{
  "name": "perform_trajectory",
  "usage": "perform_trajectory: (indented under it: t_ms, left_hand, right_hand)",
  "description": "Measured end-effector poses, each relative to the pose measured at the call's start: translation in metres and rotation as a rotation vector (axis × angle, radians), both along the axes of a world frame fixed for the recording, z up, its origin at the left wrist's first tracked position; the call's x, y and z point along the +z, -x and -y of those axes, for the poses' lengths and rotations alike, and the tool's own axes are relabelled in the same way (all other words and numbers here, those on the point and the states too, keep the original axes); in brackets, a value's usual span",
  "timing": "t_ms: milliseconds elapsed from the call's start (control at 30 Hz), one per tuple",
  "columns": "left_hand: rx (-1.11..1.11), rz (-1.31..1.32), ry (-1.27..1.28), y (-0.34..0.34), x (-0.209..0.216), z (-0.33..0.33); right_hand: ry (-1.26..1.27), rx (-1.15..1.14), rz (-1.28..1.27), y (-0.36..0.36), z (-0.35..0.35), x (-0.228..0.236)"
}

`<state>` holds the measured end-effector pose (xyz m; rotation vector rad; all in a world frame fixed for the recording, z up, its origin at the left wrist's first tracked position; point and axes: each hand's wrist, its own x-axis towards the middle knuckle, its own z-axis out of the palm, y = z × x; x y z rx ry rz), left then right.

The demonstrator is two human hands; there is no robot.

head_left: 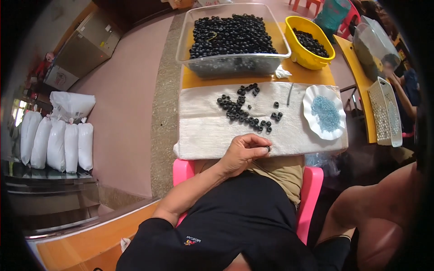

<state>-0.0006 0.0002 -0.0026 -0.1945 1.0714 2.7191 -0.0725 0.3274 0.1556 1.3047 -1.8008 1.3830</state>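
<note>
My left hand is over my lap, at the near edge of a white cloth. Its thumb and fingers pinch a small black ring-shaped part. Just beyond it, a loose cluster of similar black parts with round holes is spread over the cloth. A few more black parts sit a little to the right. My right arm is bent up at the lower right, and its hand is out of the picture. A white scalloped plate of tiny pale blue pieces stands at the cloth's right side.
Behind the cloth stand a clear tub full of black parts and a yellow basin. A thin dark stick and crumpled white tissue lie nearby. A white basket and another person are at right; white sacks at left.
</note>
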Motion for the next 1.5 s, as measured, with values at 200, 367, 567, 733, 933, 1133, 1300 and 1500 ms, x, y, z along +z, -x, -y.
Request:
perform_trajectory:
  t_ms: [200,367,567,733,933,1133,1300,1500]
  left_hand:
    - [0.056,0.031,0.0,-0.002,0.007,0.0]
    - [0.055,0.003,-0.056,-0.003,0.006,0.002]
    - [0.012,-0.016,0.019,-0.002,0.016,0.003]
    - [0.017,-0.052,0.057,-0.003,0.015,0.006]
    - [0.005,-0.017,0.051,-0.002,0.012,0.006]
    - [-0.045,0.079,0.042,-0.002,0.016,0.01]
    - [-0.02,0.049,0.025,-0.002,0.016,0.006]
    - [0.043,0.04,0.04,-0.004,0.004,0.004]
  right_hand:
    - [-0.125,-0.097,-0.057,-0.032,0.126,0.039]
    - [-0.581,0.095,0.135,-0.004,0.151,-0.025]
    - [-0.591,0.031,0.176,-0.011,0.145,-0.089]
    - [-0.55,0.011,0.154,-0.009,0.151,-0.096]
    - [-0.418,0.017,0.119,-0.009,0.156,-0.097]
    - [-0.387,0.015,0.093,-0.011,0.161,-0.101]
    - [-0.366,-0.049,0.031,-0.016,0.161,-0.105]
    - [-0.404,-0.067,0.149,-0.02,0.162,-0.102]
